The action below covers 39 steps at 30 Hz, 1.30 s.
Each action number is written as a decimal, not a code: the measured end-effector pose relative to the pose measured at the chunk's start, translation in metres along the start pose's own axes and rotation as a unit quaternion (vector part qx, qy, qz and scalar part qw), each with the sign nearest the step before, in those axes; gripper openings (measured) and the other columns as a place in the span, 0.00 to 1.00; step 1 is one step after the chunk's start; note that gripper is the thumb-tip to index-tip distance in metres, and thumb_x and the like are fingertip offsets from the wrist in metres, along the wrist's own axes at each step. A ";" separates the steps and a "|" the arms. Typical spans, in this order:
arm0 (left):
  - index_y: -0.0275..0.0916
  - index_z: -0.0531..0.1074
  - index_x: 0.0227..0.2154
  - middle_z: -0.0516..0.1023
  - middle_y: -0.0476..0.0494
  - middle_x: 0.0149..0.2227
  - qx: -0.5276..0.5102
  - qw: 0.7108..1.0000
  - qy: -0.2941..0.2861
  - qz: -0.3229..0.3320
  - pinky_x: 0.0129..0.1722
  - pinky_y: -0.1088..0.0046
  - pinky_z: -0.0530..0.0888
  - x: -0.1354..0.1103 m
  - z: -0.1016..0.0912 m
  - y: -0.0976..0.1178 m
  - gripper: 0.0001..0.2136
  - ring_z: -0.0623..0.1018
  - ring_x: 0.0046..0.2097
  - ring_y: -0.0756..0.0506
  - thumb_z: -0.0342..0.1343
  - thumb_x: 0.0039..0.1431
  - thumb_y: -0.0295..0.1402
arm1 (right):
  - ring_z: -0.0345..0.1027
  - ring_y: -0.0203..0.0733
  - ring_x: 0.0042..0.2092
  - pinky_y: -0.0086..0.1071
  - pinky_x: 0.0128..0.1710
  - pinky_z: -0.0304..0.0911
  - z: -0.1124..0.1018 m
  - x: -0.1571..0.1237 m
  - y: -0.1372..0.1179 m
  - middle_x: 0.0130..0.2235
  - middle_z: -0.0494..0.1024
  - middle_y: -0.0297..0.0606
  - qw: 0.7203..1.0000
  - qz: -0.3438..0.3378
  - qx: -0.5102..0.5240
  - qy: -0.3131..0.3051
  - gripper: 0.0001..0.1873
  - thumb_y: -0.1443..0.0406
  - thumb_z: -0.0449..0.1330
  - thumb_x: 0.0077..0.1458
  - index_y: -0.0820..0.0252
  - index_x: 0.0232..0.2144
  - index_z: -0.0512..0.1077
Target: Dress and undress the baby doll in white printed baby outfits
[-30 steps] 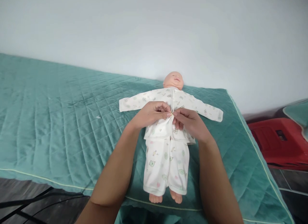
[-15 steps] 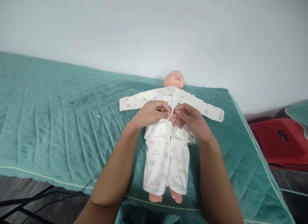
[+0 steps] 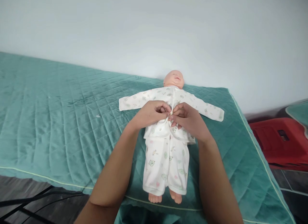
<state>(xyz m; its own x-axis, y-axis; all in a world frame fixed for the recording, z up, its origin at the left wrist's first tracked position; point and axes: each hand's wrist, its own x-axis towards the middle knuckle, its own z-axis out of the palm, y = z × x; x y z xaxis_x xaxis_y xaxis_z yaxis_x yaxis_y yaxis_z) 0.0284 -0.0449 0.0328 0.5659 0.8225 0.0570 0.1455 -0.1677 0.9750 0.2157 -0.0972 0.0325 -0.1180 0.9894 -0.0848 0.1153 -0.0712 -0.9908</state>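
Doll [image 3: 173, 79] lies face-up on a green quilted cover [image 3: 60, 127]; the left hand [image 3: 152, 113] and right hand [image 3: 190, 120] each pinch its white shirt [image 3: 164, 93] in a closed grip (mid-front, close together).

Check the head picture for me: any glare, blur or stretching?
Head view: soft light, no harsh glare; the wall dims toward the upper corners; the hands read clearly, but detail where they meet on the shirt is too small to tell; the forearms seem stretched near the bottom, the red object looks softer.
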 end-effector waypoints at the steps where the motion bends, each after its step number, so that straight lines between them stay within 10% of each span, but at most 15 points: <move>1: 0.38 0.76 0.32 0.70 0.50 0.26 -0.001 1.000 0.007 -0.002 0.26 0.77 0.63 0.000 0.000 0.000 0.05 0.68 0.28 0.53 0.60 0.51 0.30 | 0.76 0.37 0.28 0.26 0.23 0.63 0.001 0.000 0.000 0.30 0.79 0.31 1.000 0.001 -0.006 0.005 0.14 0.61 0.69 0.50 0.56 0.35 0.69; 8: 0.39 0.74 0.36 0.74 0.49 0.30 -0.037 0.999 -0.025 -0.008 0.31 0.76 0.69 -0.002 -0.007 0.000 0.09 0.73 0.32 0.52 0.61 0.50 0.28 | 0.70 0.34 0.22 0.28 0.21 0.61 -0.002 -0.002 -0.003 0.26 0.78 0.29 1.000 -0.019 -0.002 0.007 0.10 0.61 0.64 0.54 0.55 0.36 0.68; 17: 0.38 0.73 0.36 0.72 0.50 0.24 -0.064 0.998 -0.003 -0.019 0.22 0.76 0.69 -0.003 -0.010 -0.001 0.11 0.72 0.24 0.52 0.64 0.55 0.38 | 0.68 0.36 0.30 0.31 0.29 0.64 -0.005 0.006 0.011 0.29 0.72 0.30 0.946 -0.181 -0.017 0.268 0.04 0.62 0.59 0.58 0.53 0.34 0.67; 22: 0.40 0.74 0.43 0.76 0.47 0.30 -0.014 0.993 0.106 0.043 0.25 0.74 0.72 0.002 -0.002 -0.008 0.11 0.75 0.28 0.50 0.59 0.60 0.38 | 0.66 0.45 0.59 0.44 0.58 0.63 -0.003 0.007 0.016 0.55 0.73 0.40 0.933 -0.261 -0.131 0.208 0.08 0.63 0.60 0.60 0.52 0.43 0.69; 26: 0.41 0.75 0.45 0.77 0.41 0.48 0.180 0.932 0.255 0.187 0.52 0.65 0.75 0.010 0.006 -0.018 0.10 0.76 0.51 0.44 0.54 0.65 0.36 | 0.54 0.48 0.68 0.52 0.69 0.50 -0.005 0.011 0.023 0.65 0.65 0.39 0.917 -0.299 -0.223 0.139 0.20 0.60 0.63 0.60 0.47 0.53 0.67; 31: 0.43 0.71 0.56 0.70 0.39 0.61 0.284 0.900 0.197 0.266 0.66 0.57 0.64 0.018 0.014 -0.028 0.16 0.67 0.64 0.43 0.47 0.71 0.38 | 0.52 0.48 0.70 0.52 0.70 0.49 -0.010 0.018 0.034 0.67 0.63 0.38 0.914 -0.319 -0.212 0.138 0.24 0.56 0.63 0.61 0.44 0.58 0.65; 39: 0.46 0.73 0.56 0.69 0.42 0.63 0.298 0.913 0.169 0.223 0.67 0.56 0.64 0.018 0.014 -0.030 0.17 0.66 0.66 0.42 0.46 0.71 0.42 | 0.59 0.46 0.67 0.51 0.67 0.58 -0.007 0.022 0.039 0.63 0.69 0.38 0.925 -0.284 -0.178 0.182 0.16 0.56 0.58 0.65 0.47 0.53 0.72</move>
<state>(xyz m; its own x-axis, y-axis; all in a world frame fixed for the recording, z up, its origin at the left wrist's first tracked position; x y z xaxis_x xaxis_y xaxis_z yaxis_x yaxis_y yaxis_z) 0.0456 -0.0323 0.0014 0.4081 0.7047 0.5803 0.4350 -0.7090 0.5551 0.2245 -0.0776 -0.0068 0.0725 0.8366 0.5430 0.4622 0.4543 -0.7616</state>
